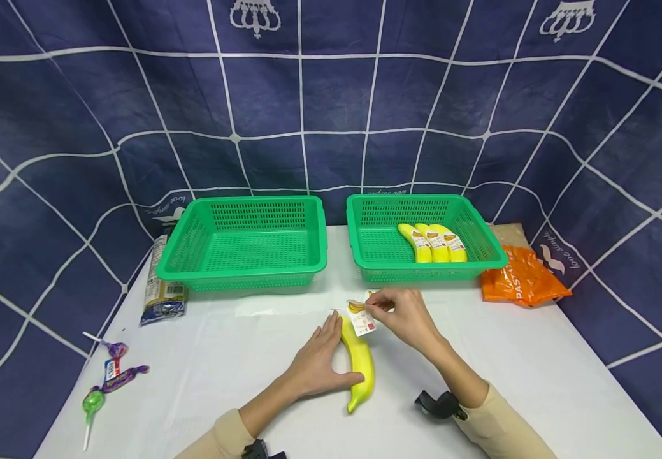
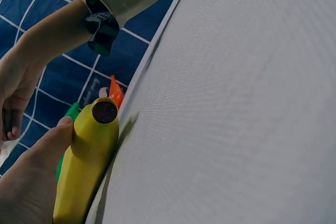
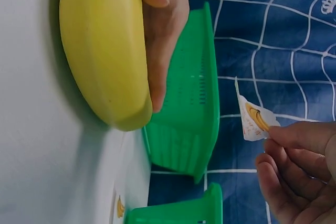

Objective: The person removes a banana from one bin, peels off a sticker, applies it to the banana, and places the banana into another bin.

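Observation:
A yellow banana (image 1: 359, 363) lies on the white table, its stem end toward me. My left hand (image 1: 322, 360) rests along its left side, fingers straight out and thumb touching its surface. In the left wrist view the dark stem end of the banana (image 2: 86, 166) faces the camera beside the thumb. Just right of the banana's far end, my right hand (image 1: 402, 315) pinches a white sticker (image 1: 360, 319) printed with bananas between thumb and index finger. The right wrist view shows this sticker (image 3: 256, 119) raised, slightly bent at its upper corner.
Behind stand two green baskets; the left basket (image 1: 239, 280) holds nothing, the right basket (image 1: 422, 274) has three labelled bananas (image 1: 432, 245). Another sticker (image 3: 120, 206) lies on the table. An orange pasta bag (image 1: 522, 277), another bag (image 1: 164, 284) and wrapped candies (image 1: 115, 376) sit at the sides.

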Tool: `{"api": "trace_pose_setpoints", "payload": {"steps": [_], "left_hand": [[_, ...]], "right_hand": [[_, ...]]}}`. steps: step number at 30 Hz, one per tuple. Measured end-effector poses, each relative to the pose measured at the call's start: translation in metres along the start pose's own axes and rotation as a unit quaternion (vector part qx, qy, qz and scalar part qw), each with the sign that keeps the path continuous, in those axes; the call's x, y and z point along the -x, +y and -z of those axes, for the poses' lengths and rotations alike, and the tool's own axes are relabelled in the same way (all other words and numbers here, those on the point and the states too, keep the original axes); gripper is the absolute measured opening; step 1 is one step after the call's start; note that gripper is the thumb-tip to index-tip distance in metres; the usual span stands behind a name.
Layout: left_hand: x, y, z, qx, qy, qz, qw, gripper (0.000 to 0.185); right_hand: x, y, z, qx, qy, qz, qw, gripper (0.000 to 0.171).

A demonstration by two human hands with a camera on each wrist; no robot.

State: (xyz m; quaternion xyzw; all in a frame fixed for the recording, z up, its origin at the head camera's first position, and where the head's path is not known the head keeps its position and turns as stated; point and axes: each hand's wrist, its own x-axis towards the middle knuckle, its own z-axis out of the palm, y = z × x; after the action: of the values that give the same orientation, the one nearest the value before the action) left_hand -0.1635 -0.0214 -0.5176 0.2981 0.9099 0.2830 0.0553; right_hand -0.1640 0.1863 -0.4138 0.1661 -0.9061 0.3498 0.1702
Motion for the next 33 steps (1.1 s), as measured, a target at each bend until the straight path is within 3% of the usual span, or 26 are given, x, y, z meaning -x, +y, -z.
{"api": "trace_pose_setpoints", "payload": {"steps": [18,33], "left_hand": [[-0.002,-0.001,-0.002,-0.003,-0.007,0.007,0.9999,0.120],[-0.001,0.000,-0.001,0.007,0.005,0.003,1.0000,0.107]], "right_hand": [[0.023,0.010,-0.022,-0.007,-0.051,-0.071,0.996,0.006],[0.026,0.014,-0.029,-0.011,-0.071,-0.083,0.994,0.007]]}}
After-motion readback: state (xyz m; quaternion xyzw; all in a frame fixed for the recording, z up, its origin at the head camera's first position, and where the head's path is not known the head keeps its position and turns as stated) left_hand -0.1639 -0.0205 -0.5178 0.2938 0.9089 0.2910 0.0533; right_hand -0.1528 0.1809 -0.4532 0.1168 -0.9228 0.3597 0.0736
